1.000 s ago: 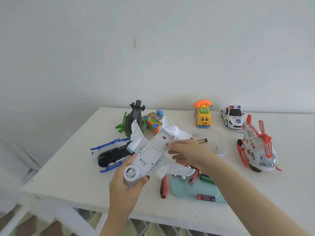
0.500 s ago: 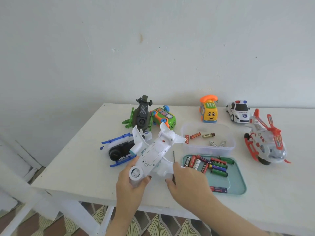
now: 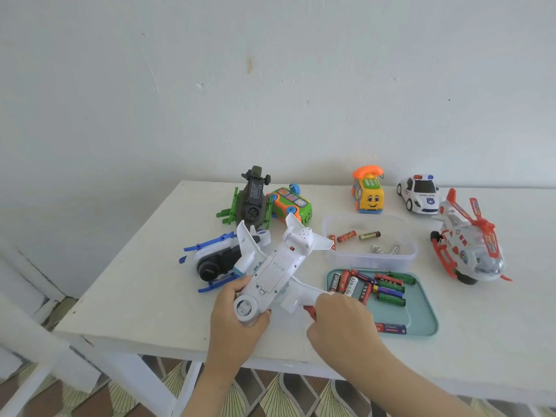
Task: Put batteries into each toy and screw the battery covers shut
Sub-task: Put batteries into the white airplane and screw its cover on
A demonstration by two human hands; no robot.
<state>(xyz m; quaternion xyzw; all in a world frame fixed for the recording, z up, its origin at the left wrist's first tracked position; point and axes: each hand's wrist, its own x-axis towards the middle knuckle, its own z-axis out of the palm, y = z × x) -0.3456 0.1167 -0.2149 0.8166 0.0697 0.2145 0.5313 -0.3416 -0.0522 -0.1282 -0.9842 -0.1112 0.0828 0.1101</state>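
Step in hand, as I judge it: get the screwdriver point(image 3: 310, 312) onto the screw of the battery cover point(image 3: 272, 270) of the white plane point(image 3: 298, 245). The plane is belly-up and tilted, nose toward me and tail away, over the near part of the surface point(image 3: 150, 296). The cover panel sits flush in the belly; I cannot tell whether its screw is in or out. To do this well I would brace the plane low against the surface so it cannot roll. I would set the tip square in the screw head before turning and press along the shaft, since a small screw strips easily. A loose screw should go somewhere it cannot run off the edge. The left hand point(image 3: 231, 323) is wrapped round the plane's nose, thumb on one side and fingers curled under the other, a firm hold. The right hand point(image 3: 340, 320) is just beside the near wing, fingers curled down over the red handle of the screwdriver; only a little of the handle shows beneath them. Batteries point(image 3: 385, 288) lie on the tray point(image 3: 421, 323) just right of that hand, with more in the clear tub point(image 3: 370, 260) behind.
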